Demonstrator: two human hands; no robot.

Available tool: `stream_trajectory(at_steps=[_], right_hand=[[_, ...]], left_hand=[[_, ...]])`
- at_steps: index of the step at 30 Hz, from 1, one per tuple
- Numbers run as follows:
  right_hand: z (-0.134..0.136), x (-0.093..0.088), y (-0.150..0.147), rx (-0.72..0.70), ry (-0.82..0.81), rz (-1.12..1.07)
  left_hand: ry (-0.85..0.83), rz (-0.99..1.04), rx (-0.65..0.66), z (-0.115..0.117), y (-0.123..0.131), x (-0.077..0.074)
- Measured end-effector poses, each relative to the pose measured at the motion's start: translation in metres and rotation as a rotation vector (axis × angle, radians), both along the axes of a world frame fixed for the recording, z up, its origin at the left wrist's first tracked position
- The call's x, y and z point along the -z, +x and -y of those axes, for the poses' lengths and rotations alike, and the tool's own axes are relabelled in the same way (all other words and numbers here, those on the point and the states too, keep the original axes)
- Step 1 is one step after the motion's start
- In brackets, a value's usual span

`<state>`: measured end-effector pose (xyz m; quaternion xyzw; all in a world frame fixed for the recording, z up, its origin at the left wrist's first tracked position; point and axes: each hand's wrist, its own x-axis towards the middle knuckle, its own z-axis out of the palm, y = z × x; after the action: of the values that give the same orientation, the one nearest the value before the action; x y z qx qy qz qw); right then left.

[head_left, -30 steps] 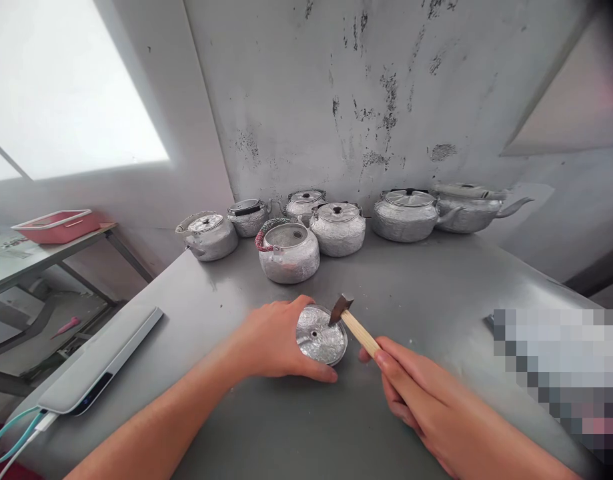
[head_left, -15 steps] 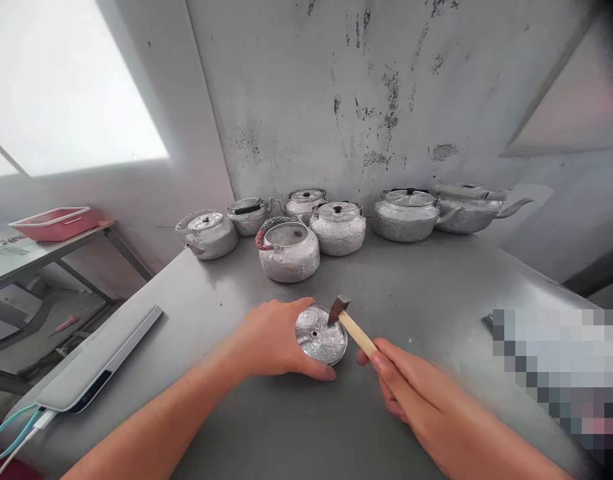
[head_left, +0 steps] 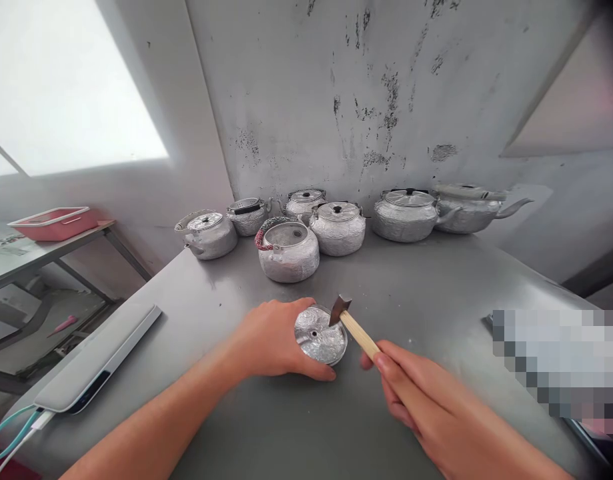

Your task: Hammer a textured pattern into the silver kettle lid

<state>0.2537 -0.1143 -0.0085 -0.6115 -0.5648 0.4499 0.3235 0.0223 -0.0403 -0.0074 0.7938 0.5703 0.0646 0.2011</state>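
"What's on the left?"

"The left hand [head_left: 272, 339], fingers and thumb spread around the rim of a round metal lid [head_left: 322, 339] on the grey table [head_left: 296, 427], in front of an open-topped kettle [head_left: 290, 262]."

"And right of that?"

"A wooden-handled hammer [head_left: 359, 333], head at the lid's right edge; contact, I can't tell. The right hand [head_left: 405, 385] wraps its handle."

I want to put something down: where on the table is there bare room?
Bare tabletop lies right of the hammer, in front of the two rightmost kettles; another patch lies between the grey device and left hand. Crowded: the back, where kettles cluster.
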Motion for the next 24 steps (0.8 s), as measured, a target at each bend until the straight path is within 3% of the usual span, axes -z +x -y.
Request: stream_trajectory(at_steps=[10, 19, 24], right_hand=[[-0.006, -0.002, 0.002, -0.018, -0.249, -0.124], [-0.012, -0.039, 0.007, -0.036, -0.430, -0.317], [-0.011, -0.028, 0.004, -0.026, -0.495, -0.222]], left_hand=[[0.002, 0.028, 0.002, -0.002, 0.000, 0.001], [-0.033, 0.123, -0.021, -0.001, 0.008, -0.005], [-0.034, 0.237, 0.024, -0.005, 0.007, -0.004]])
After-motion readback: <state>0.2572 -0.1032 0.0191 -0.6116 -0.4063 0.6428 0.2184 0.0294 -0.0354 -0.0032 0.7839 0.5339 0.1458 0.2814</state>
